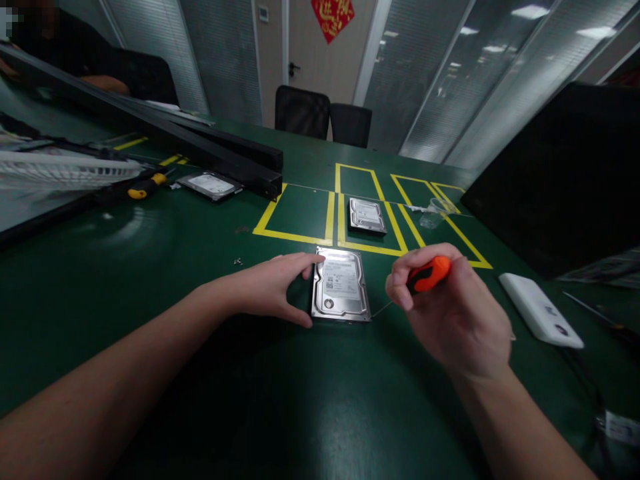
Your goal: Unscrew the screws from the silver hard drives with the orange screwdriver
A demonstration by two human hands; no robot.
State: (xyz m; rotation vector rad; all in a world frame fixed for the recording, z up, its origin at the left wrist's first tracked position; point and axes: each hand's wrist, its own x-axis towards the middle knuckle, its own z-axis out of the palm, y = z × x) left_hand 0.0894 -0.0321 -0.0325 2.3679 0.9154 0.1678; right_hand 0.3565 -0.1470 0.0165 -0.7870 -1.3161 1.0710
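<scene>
A silver hard drive point(341, 285) lies flat on the green table in front of me. My left hand point(270, 288) grips its left edge between thumb and fingers. My right hand point(450, 310) is closed on an orange-handled screwdriver point(429, 273), whose thin shaft points down-left toward the drive's lower right corner. A second hard drive point(367, 216) lies inside a yellow-taped square point(400, 233) behind the first.
A third drive point(210, 185) and a yellow-handled tool point(146, 187) lie at the left by a long black bar point(200, 143). A clear cup point(433, 215), a white device point(540, 309), small screws point(238, 261) and a dark monitor point(565, 173) are also here. Another person's arm point(103, 83) shows far left.
</scene>
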